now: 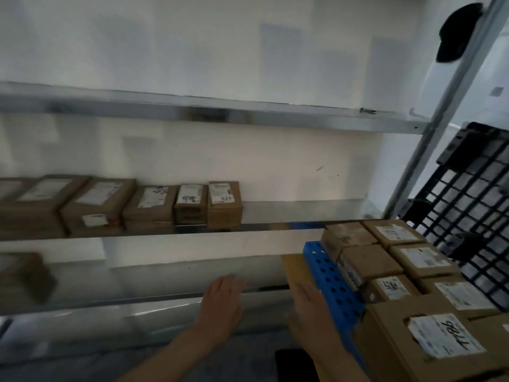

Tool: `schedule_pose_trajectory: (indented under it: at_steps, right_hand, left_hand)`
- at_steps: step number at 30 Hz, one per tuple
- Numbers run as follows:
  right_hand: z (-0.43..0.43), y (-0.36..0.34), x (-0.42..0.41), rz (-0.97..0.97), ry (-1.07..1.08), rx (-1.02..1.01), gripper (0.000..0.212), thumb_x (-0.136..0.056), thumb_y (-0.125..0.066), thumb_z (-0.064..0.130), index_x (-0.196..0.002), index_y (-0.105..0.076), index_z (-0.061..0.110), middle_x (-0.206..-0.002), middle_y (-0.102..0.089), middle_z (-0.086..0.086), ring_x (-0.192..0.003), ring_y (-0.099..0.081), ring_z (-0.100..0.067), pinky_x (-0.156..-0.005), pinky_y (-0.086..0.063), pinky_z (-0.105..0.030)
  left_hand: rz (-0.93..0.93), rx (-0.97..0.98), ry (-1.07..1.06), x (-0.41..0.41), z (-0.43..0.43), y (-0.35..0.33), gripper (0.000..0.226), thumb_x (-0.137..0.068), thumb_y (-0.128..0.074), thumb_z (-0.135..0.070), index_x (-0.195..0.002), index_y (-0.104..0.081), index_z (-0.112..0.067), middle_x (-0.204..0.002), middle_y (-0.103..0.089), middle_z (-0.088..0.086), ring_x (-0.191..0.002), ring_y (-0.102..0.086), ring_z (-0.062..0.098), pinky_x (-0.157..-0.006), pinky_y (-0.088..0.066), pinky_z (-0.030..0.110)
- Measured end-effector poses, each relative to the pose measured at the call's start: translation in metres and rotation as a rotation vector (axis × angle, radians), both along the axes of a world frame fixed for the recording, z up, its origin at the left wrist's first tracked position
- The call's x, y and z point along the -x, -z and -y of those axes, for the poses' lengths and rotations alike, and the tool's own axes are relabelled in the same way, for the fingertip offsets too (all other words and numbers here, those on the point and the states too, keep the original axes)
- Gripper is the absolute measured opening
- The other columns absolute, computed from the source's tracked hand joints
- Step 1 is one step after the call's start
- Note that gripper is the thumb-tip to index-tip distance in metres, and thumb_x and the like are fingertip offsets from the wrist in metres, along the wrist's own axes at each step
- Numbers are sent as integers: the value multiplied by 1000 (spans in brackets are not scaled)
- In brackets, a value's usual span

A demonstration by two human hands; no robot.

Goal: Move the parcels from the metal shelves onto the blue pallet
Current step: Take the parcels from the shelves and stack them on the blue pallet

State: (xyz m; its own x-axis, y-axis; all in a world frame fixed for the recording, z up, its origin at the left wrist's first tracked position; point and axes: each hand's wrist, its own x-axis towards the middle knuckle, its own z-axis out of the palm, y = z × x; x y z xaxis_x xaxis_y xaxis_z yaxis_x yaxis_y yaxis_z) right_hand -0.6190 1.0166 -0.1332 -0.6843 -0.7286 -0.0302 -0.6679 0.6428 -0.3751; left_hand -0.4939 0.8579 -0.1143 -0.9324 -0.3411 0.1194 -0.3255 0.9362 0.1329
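— Head view first. State of the hands?
— Both empty. The left hand (pixel 224 301) is stretched forward, palm down, fingers straight and close together, gripping nothing. The right hand (pixel 308 307) lies alongside it, fingers likewise straight, nothing in it. The frame is blurred, so I cannot tell whether either hand touches a surface.
— The blue pallet?
— The blue pallet (pixel 333 282) lies just right of the right hand, its perforated edge beside the fingers. The parcels on the pallet (pixel 413 257) are packed side by side, beyond and right of that hand. The nearest parcel (pixel 429 343), right of the right wrist, carries a handwritten number on its label.
— And the shelving?
— The metal shelves (pixel 209 117) stand ahead of both hands. A row of parcels (pixel 154 205) sits on the middle shelf, above and left of the left hand, the boxes touching. A lone parcel (pixel 24 277) is on the lower shelf, well to the left of the left hand.
— Anything further?
— A black grid panel (pixel 473 216) stands tilted behind the pallet, far right of both hands. A black cap (pixel 457 34) sits high against the shelf post above it
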Motion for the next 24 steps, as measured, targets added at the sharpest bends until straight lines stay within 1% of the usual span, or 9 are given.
schedule_pose_trajectory:
  at_steps: [1,2,3,4,6,9,12,17,24]
  right_hand:
    - [15,-2,-10,0,-15,7,61,-93,-43,36,-145,-14,25,-154,-13,7,-143,-9,-14,-116,-11,-28]
    - [32,-3,-21,-14,-35,7,61,-93,-44,39,-145,-15,26,-154,-14,8,-143,-10,-13,-116,-10,-28]
    - [49,-3,-33,-43,-58,0,61,-93,-44,40,-145,-15,26,-154,-15,7,-143,-10,-12,-116,-9,-28]
    - [66,-3,-47,-69,-81,-10,62,-93,-44,38,-145,-14,25,-154,-15,6,-143,-10,-12,-117,-7,-28]
    - [100,-2,-76,-69,-110,-5,62,-92,-47,33,-144,-14,23,-154,-14,4,-143,-10,-13,-118,-7,-29]
    - [154,-5,-123,-41,-147,52,62,-91,-50,31,-143,-17,29,-153,-16,7,-142,-13,-13,-117,-10,-29]
    - [206,-7,-164,-56,-203,87,63,-89,-55,32,-142,-21,30,-152,-20,8,-141,-16,-12,-118,-12,-30]
    - [276,-9,-215,-74,-302,103,63,-87,-56,30,-140,-22,31,-149,-23,10,-138,-18,-10,-117,-11,-28]
    - [361,0,-266,-52,-396,92,62,-86,-57,32,-140,-24,33,-148,-26,12,-138,-20,-10,-116,-16,-28]
  left_hand:
    - [-1,-68,-38,-14,12,-2,78,-45,-87,-39,-112,-63,-5,-113,-65,13,-101,-65,17,-85,-49,16]
    - [-16,-135,-77,-25,27,3,74,-71,-75,-34,-132,-45,-7,-136,-48,14,-124,-48,17,-103,-37,19]
    - [-47,-147,-86,-39,43,7,66,-86,-59,-29,-142,-27,-13,-148,-31,7,-136,-31,16,-112,-23,23]
    - [-56,-173,-107,-54,57,8,61,-92,-49,-27,-145,-19,-19,-152,-22,0,-139,-21,15,-115,-16,26]
    - [-77,-185,-139,-82,86,10,60,-94,-45,-29,-146,-15,-22,-154,-17,-2,-141,-16,17,-116,-13,28]
    - [-103,-158,-188,-130,129,7,60,-95,-43,-33,-146,-13,-24,-155,-15,-3,-141,-14,18,-117,-13,29]
    - [-140,-128,-236,-177,172,10,59,-94,-44,-33,-145,-16,-24,-153,-19,-4,-140,-18,17,-118,-14,29]
    - [-156,-123,-363,-250,229,8,57,-94,-44,-36,-144,-19,-26,-152,-23,-5,-139,-21,14,-117,-17,27]
    - [-118,-197,-524,-308,282,8,55,-94,-45,-32,-143,-21,-25,-152,-24,-2,-139,-23,18,-117,-20,33]
